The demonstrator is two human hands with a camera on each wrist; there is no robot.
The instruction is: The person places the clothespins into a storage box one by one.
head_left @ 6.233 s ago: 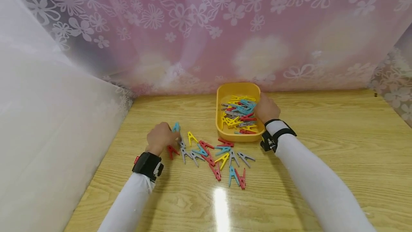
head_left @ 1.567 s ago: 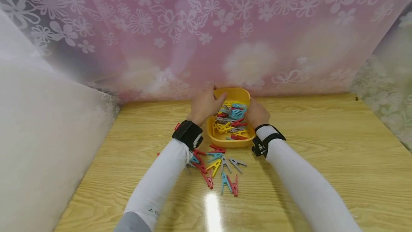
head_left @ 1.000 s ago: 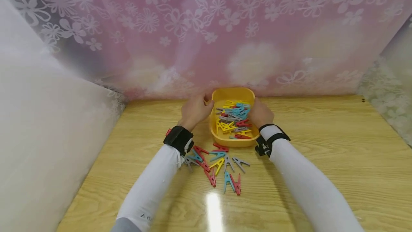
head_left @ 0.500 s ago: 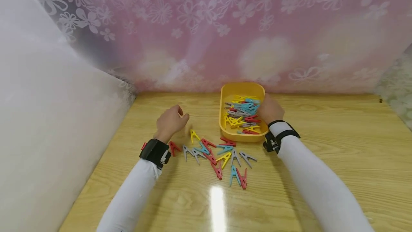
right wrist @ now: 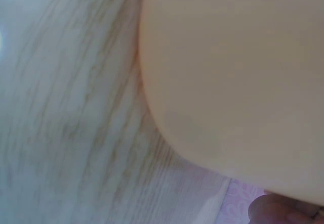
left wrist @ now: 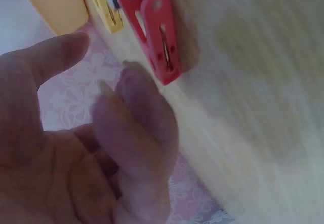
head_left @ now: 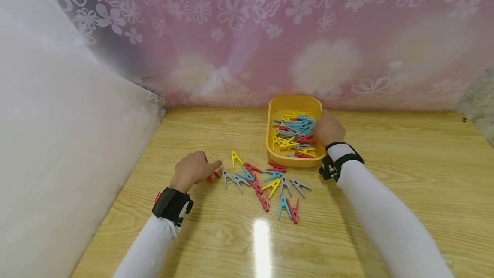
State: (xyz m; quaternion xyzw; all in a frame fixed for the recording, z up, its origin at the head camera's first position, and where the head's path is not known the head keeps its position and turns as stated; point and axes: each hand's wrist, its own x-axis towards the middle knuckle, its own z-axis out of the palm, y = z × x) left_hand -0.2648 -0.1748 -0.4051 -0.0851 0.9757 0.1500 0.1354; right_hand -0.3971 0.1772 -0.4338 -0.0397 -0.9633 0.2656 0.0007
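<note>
My left hand (head_left: 191, 170) is low over the left end of the loose clothespins, its thumb apart from its bent fingers and nothing between them. Just ahead of those fingertips lies a red clothespin (left wrist: 161, 37), partly hidden by the hand in the head view. At the back, my right hand (head_left: 329, 128) grips the right side of a yellow plastic basket (head_left: 295, 163). Inside it is a heap of yellow, blue, red and grey clothespins (head_left: 295, 132). The right wrist view shows mostly the basket's outer wall (right wrist: 233, 82), with a bit of finger (right wrist: 271, 211) at the bottom.
More clothespins lie scattered before the basket, among them a yellow one (head_left: 236, 159), a grey one (head_left: 300, 187) and a blue one (head_left: 283, 207). A flowered pink curtain (head_left: 231, 55) hangs behind the wooden table (head_left: 216, 239); white sheeting (head_left: 69, 140) borders the left.
My left hand has gone from the basket's left side back to the red clothespin at the left. The blue clothespin it was at earlier is gone from that spot. My right hand stays on the basket.
</note>
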